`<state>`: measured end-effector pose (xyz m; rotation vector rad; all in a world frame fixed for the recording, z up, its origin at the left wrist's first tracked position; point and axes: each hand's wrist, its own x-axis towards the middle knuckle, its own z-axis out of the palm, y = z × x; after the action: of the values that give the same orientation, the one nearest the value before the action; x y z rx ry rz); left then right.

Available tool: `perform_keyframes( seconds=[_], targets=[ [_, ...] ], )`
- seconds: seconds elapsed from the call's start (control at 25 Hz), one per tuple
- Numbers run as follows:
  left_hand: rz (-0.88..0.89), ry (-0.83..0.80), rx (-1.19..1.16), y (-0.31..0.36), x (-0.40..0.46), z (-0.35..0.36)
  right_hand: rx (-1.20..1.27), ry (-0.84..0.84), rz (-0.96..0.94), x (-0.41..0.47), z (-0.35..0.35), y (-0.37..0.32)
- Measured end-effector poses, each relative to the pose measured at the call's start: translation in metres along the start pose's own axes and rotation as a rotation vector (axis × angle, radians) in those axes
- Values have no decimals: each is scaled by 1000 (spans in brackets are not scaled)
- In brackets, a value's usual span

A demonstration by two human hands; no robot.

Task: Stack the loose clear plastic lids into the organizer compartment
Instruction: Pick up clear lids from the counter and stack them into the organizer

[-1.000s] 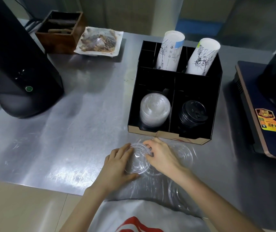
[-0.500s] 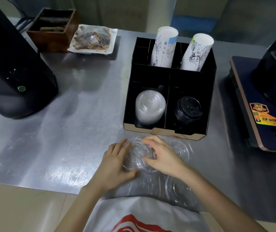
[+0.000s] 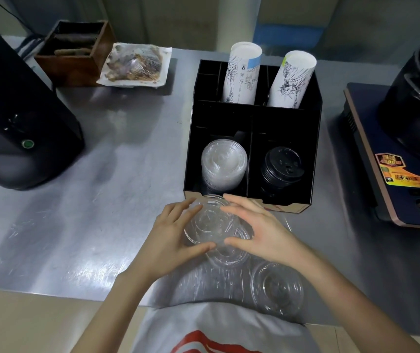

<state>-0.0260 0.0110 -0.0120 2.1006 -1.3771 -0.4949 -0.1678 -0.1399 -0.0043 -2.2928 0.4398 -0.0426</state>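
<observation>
A small stack of clear plastic lids [image 3: 211, 224] is held just in front of the black organizer [image 3: 316, 138]. My left hand [image 3: 172, 238] grips its left side and my right hand [image 3: 260, 230] its right side. Another clear lid [image 3: 228, 256] lies on the steel counter under them, and one more loose lid [image 3: 276, 289] lies near the counter's front edge. The organizer's front left compartment holds a leaning stack of clear lids [image 3: 224, 161].
Black lids [image 3: 282, 165] fill the front right compartment; two paper cup stacks [image 3: 243, 75] stand behind. A black machine [image 3: 13, 123] is at the left, an induction cooker with a pot [image 3: 407, 154] at the right, a wooden box [image 3: 76, 52] and wrapped food tray [image 3: 135, 64] at the back.
Both hands gathered the lids off the counter and raised them a little toward the organizer's front edge. The camera moved closer.
</observation>
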Motion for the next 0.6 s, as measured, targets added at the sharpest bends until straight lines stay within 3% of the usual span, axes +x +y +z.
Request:
perform_keyframes(
  seconds=[0.6],
  targets=[
    [110,20,47,16,79,-27,-91,184,29,41,-49,3]
  ],
)
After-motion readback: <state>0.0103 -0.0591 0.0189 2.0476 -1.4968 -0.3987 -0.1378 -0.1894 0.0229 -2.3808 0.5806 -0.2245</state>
